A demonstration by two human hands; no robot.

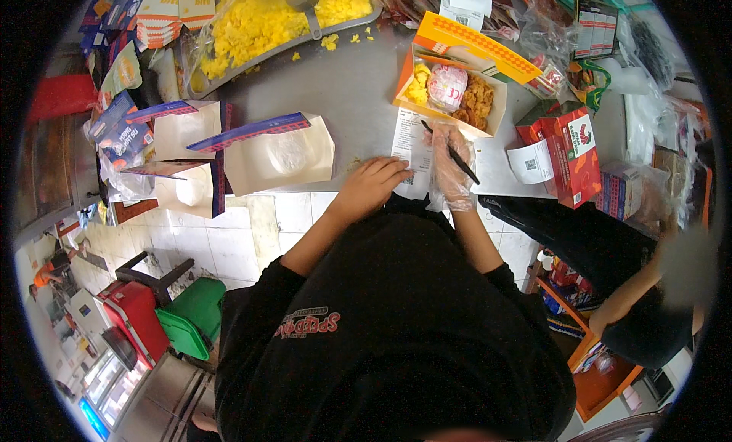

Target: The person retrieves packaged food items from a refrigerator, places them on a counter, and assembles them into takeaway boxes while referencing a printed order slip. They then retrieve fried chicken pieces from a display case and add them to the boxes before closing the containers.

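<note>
Receipt [407, 141] lay on the table [358, 84]. Left hand [372, 184] rested at its lower left edge, fingers released and loosely extended. Along its right edge, the gloved right hand [453, 164] grasped a pen [462, 164] in its fingers. Beyond the receipt sat a food box [480, 46]; right of the receipt, a red box [564, 164].

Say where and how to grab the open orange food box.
Best guess: grip the orange box low on its two short end walls, from left and right. Its lid stands open along the far long side, so would likely flex; yellow rice, a wrapped bundle and fried food lie uncovered, so keep it level.
</note>
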